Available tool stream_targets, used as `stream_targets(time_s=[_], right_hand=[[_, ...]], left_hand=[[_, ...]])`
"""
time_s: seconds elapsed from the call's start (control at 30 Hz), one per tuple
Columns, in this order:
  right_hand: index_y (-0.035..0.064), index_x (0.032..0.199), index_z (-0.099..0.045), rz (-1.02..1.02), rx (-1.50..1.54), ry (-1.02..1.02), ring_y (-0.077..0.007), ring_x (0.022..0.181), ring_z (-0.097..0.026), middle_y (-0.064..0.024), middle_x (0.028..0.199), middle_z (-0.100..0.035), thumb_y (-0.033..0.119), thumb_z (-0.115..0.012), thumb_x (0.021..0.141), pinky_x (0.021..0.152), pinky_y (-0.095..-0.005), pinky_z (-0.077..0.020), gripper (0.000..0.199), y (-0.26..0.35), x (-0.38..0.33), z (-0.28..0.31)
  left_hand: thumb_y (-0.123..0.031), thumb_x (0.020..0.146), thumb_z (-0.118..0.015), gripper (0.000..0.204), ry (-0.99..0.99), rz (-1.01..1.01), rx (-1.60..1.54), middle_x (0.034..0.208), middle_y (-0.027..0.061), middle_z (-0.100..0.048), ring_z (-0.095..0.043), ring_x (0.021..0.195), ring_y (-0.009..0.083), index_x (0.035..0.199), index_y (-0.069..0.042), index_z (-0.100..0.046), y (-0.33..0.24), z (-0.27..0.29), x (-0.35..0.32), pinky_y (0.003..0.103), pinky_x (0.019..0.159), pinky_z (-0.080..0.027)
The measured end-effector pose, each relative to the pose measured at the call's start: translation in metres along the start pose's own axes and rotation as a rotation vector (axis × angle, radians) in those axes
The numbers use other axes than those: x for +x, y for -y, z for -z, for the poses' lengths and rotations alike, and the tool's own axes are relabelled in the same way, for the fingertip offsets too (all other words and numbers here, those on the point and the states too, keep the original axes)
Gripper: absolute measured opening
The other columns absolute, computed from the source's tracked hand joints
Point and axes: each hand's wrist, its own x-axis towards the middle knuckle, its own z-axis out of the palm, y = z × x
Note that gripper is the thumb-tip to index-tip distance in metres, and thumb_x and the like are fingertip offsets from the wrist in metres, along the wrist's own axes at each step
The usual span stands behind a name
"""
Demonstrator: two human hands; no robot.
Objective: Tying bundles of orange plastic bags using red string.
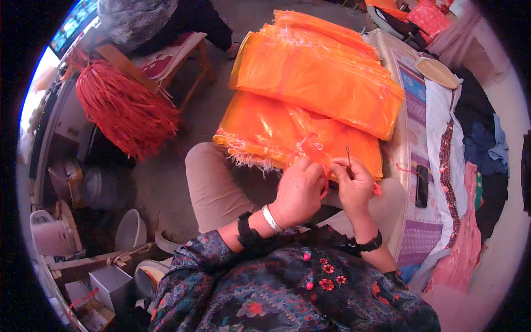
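Observation:
A large stack of folded orange woven plastic sheets or sacks (326, 74), with frayed whitish edges, lies in front of me and over my knees. My left hand (301, 185) is closed at the stack's near edge, pinching a bunched reddish-pink strand (311, 146) that rises above the fingers. Beside it, my right hand (354, 180) is closed on a thin dark needle-like tool (348, 155), which points upward. The two hands' fingertips nearly meet. More red strand hangs below them, and what lies between the fingers is partly hidden.
A bundle of red strips (124, 110) hangs at the left by a wooden seat (177, 55). On the right, a bed (417, 238) carries a phone (422, 187), clothes and a round fan-like disc (437, 73). Boxes and vessels (131, 229) stand at lower left.

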Motion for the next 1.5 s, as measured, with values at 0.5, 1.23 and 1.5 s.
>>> stream_targets(time_s=[0.5, 1.23, 1.5], right_hand=[[-0.0032, 0.081, -0.06, 0.201, -0.1, 0.132, -0.0158, 0.066, -0.059, -0.0092, 0.068, -0.06, 0.003, -0.06, 0.076, 0.062, -0.0251, -0.0457, 0.008, -0.005, -0.031, 0.02], [0.0015, 0.081, -0.043, 0.106, -0.286, 0.313, -0.0371, 0.063, -0.054, -0.0178, 0.064, -0.054, 0.014, -0.046, 0.085, 0.054, -0.0421, -0.041, 0.014, -0.002, -0.03, -0.018], [0.0043, 0.075, -0.047, -0.373, 0.305, 0.318, -0.0106, 0.051, -0.047, -0.0017, 0.059, -0.048, 0.018, -0.05, 0.086, 0.045, -0.0242, -0.0366, 0.018, -0.009, -0.021, -0.019]], left_hand=[[-0.027, 0.09, -0.041, 0.023, 0.602, 0.939, -1.499, 0.06, 0.0042, -0.054, -0.052, 0.05, 0.0149, 0.086, -0.007, -0.051, 0.027, -0.019, -0.011, 0.024, 0.046, -0.041], [-0.004, 0.072, -0.057, 0.006, 0.6, 0.737, -0.682, 0.057, 0.0025, -0.055, -0.054, 0.05, 0.0093, 0.067, -0.003, -0.054, 0.029, 0.025, -0.004, 0.022, 0.043, -0.042], [0.003, 0.069, -0.054, 0.007, 0.186, 0.147, -0.309, 0.064, 0.0063, -0.056, -0.055, 0.056, 0.0165, 0.074, -0.001, -0.053, 0.027, 0.013, -0.009, 0.026, 0.051, -0.043]])
